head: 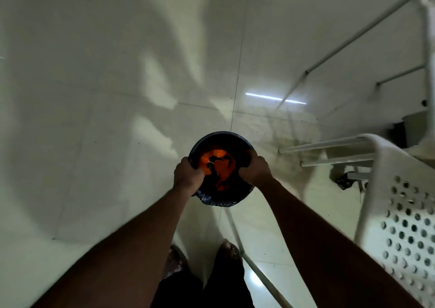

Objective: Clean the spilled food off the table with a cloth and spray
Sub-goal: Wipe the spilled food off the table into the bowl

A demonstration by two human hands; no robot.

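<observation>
**While carrying the plate [221, 136], keep it level**

As the person stands over tiled floor [94, 96], left hand [188, 178] and right hand [255, 170] grip opposite edges of the plate, smeared with orange food [209, 158]. Flat carrying should prevent drips. Table, cloth and spray are out of view.

My left grip [188, 178] and right grip [255, 170] curl over the rim of the dark round container [221, 140], so the ends of my fingers are lost behind it. The orange mess [211, 160] inside is too smeared to name. My feet [229, 249] are half hidden at bottom centre. The white perforated chair [400, 213] runs off the right edge, and the metal frame [353, 37] off the upper right.
</observation>
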